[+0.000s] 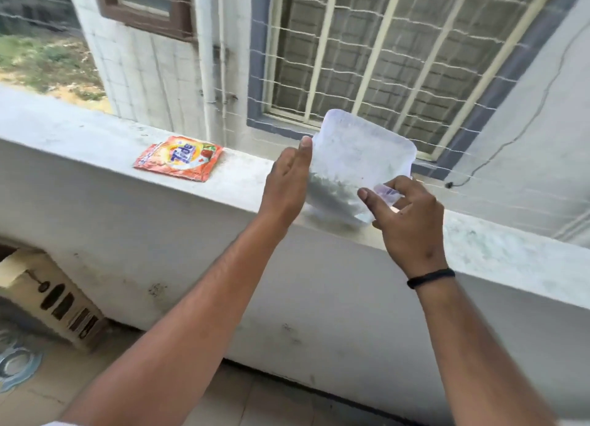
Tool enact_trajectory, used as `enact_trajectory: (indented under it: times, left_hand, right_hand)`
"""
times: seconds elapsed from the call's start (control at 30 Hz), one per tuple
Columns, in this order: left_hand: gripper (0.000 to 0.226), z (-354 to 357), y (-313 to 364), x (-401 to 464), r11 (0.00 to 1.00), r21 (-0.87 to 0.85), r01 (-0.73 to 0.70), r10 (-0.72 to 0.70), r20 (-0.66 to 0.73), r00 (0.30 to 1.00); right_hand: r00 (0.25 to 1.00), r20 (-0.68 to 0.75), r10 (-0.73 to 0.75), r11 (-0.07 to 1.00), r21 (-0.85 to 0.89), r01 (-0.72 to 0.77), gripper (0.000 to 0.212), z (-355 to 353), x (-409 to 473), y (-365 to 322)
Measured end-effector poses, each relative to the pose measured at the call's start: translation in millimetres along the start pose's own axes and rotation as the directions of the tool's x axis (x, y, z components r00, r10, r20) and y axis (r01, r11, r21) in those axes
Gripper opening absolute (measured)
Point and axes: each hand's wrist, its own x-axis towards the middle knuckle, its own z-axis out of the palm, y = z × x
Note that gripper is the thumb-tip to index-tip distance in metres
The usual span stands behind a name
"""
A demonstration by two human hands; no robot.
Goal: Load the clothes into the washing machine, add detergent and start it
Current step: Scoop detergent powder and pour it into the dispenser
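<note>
A translucent plastic container (357,157) with greyish powder in its lower part is tilted on edge on the white ledge (95,131). My left hand (289,183) presses flat against its left side. My right hand (405,215) pinches a small clear piece, perhaps a scoop or lid tab, at its lower right corner. An orange Tide detergent sachet (178,158) lies flat on the ledge, to the left of both hands. No clothes are in view, and the washing machine shows only at the lower left.
A netted opening and a barred window (383,52) lie beyond the ledge. A cream washing machine corner (54,298) with a control panel shows at lower left. Tiled floor (223,390) runs below the wall. A black cable (498,151) hangs at right.
</note>
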Motion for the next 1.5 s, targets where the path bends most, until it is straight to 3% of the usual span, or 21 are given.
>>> enact_trajectory:
  times: [0.2, 0.33, 0.5, 0.6, 0.7, 0.77, 0.87, 0.93, 1.07, 1.13, 1.2, 1.27, 1.43, 1.5]
  left_hand:
    - [0.075, 72.3, 25.1, -27.3, 0.99, -0.132, 0.043, -0.002, 0.3, 0.954]
    - [0.063, 125.8, 32.3, -55.6, 0.982, -0.104, 0.161, -0.077, 0.554, 0.829]
    - [0.069, 194.9, 23.0, -112.1, 0.985, -0.003, 0.175, -0.098, 0.818, 0.566]
    - [0.093, 237.1, 11.1, -153.4, 0.968, 0.069, 0.241, -0.165, 0.899, 0.405]
    - [0.082, 270.4, -4.0, -192.1, 0.947, 0.155, 0.282, -0.209, 0.963, 0.172]
    - [0.079, 290.7, -17.6, -222.8, 0.933, 0.21, 0.292, -0.237, 0.97, 0.062]
    - [0.081, 315.6, -48.5, -275.8, 0.906, 0.226, 0.358, -0.252, 0.967, 0.026]
    - [0.087, 327.7, -71.0, -314.7, 0.887, 0.23, 0.4, -0.255, 0.967, 0.01]
    - [0.096, 342.1, -100.3, -369.4, 0.852, 0.269, 0.45, -0.286, 0.958, -0.031]
    - [0.1, 344.6, -108.7, -379.6, 0.85, 0.284, 0.443, -0.299, 0.954, -0.036]
    - [0.1, 351.8, -115.5, -388.2, 0.852, 0.317, 0.417, -0.311, 0.947, -0.084]
    - [0.099, 359.3, -124.5, -389.8, 0.845, 0.349, 0.405, -0.324, 0.937, -0.132]
    - [0.099, 371.2, -147.6, -379.5, 0.817, 0.407, 0.41, -0.346, 0.913, -0.217]
    - [0.103, 375.3, -156.1, -378.1, 0.82, 0.401, 0.408, -0.323, 0.913, -0.248]
  right_hand:
    - [0.977, -0.211, -0.007, 0.998, -0.069, -0.008, 0.027, -89.4, -35.9, 21.3]
    - [0.955, -0.295, -0.013, 0.983, -0.179, -0.042, 0.019, -160.3, -74.8, 36.4]
    - [0.93, -0.353, 0.104, 0.961, -0.206, -0.186, 0.035, -251.5, -145.0, 57.1]
    - [0.903, -0.374, 0.212, 0.955, -0.116, -0.272, 0.043, -301.0, -194.3, 67.5]
    - [0.888, -0.356, 0.293, 0.937, -0.08, -0.341, 0.057, -336.6, -243.2, 75.7]
    - [0.877, -0.331, 0.349, 0.913, -0.091, -0.398, 0.063, -357.7, -273.8, 79.9]
    - [0.76, -0.39, 0.52, 0.795, -0.103, -0.597, 0.059, -379.2, -314.7, 87.1]
    - [0.634, -0.495, 0.594, 0.638, -0.189, -0.746, 0.053, -387.2, -341.4, 92.6]
    - [0.503, -0.593, 0.629, 0.319, -0.393, -0.863, 0.038, -388.9, -387.5, 96.4]
    - [0.473, -0.627, 0.619, 0.281, -0.386, -0.879, 0.023, -384.4, -397.6, 96.4]
    - [0.423, -0.683, 0.595, 0.238, -0.353, -0.905, 0.011, -380.3, -405.1, 97.6]
    - [0.422, -0.726, 0.544, 0.215, -0.365, -0.906, 0.007, -372.6, -407.2, 97.8]
    - [0.55, -0.758, 0.35, 0.207, -0.51, -0.835, 0.011, -345.1, -399.9, 90.7]
    - [0.528, -0.741, 0.415, 0.186, -0.499, -0.846, 0.015, -336.8, -395.7, 95.3]
